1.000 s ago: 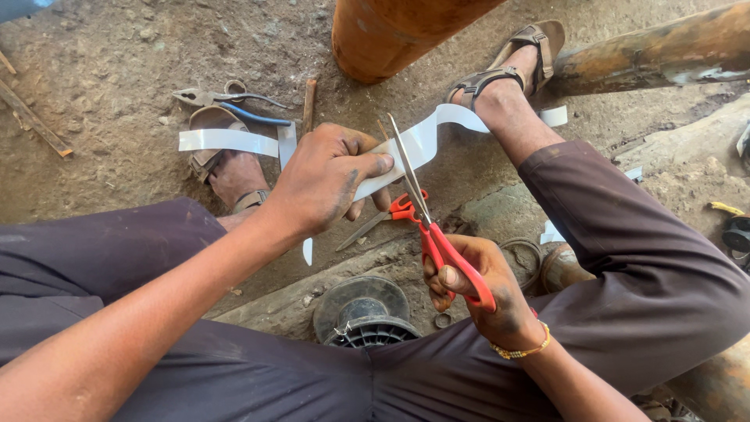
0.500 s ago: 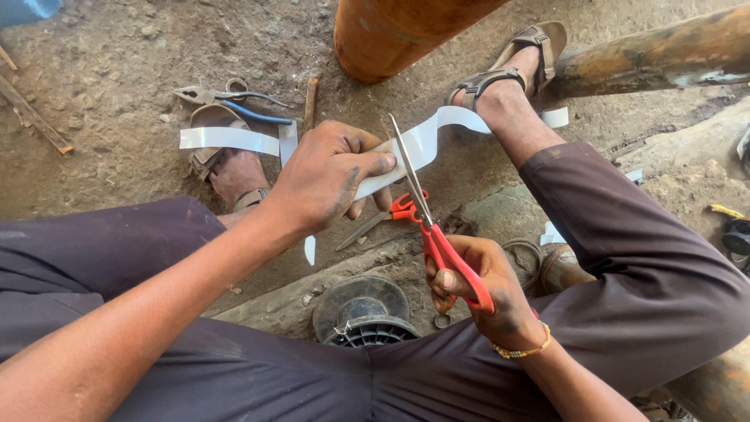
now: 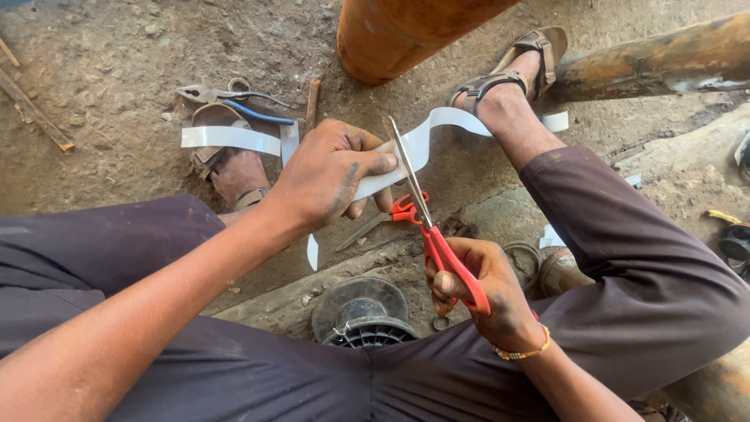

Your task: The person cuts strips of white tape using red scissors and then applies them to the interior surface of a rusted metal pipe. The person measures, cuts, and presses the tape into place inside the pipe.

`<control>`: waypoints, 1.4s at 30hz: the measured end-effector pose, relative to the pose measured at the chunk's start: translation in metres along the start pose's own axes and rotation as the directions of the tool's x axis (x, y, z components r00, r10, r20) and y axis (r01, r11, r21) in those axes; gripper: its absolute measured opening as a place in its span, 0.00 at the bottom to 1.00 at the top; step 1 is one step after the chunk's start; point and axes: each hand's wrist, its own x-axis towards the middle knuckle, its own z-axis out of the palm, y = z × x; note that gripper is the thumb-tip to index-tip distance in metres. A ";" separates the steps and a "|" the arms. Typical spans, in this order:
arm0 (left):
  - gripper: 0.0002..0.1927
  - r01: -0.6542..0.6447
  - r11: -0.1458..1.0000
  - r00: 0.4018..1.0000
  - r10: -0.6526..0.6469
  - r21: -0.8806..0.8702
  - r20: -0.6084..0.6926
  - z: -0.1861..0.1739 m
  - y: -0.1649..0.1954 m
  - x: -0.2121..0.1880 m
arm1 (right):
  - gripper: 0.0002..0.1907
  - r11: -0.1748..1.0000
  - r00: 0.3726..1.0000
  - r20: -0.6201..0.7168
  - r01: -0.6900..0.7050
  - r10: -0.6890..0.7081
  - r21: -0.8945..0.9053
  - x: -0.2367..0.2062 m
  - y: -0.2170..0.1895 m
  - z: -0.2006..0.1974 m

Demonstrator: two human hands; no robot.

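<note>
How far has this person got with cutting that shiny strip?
Done, it seems: small offcuts of the same material lie on the ground. In hand: the left hand holds the metal strip while the right hand works red-handled scissors, blades open across it. Left: the strip runs on uncut past the foot, and another length lies by the pliers.

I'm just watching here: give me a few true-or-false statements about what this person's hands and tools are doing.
1. The right hand holds red-handled scissors. True.
2. The left hand grips a hammer. False: it holds a white strip.
3. The scissor blades are at the strip. True.
4. Blue-handled pliers lie on the ground. True.
5. The person is barefoot. False: sandals are worn.
</note>
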 end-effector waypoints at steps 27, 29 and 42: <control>0.13 0.039 0.973 0.998 -0.026 -0.226 0.059 -0.003 -0.013 0.001 | 0.22 0.999 0.999 -0.005 -0.048 0.048 -0.013 0.002 0.004 -0.008; 0.13 0.034 0.972 0.998 -0.021 -0.232 0.059 -0.003 -0.014 0.001 | 0.21 0.998 0.998 0.003 -0.057 0.057 0.007 0.003 0.006 -0.009; 0.13 0.123 0.969 0.990 -0.106 0.214 -0.090 -0.005 -0.042 0.011 | 0.09 0.923 0.921 -0.351 0.022 -0.169 -0.385 0.007 -0.042 -0.009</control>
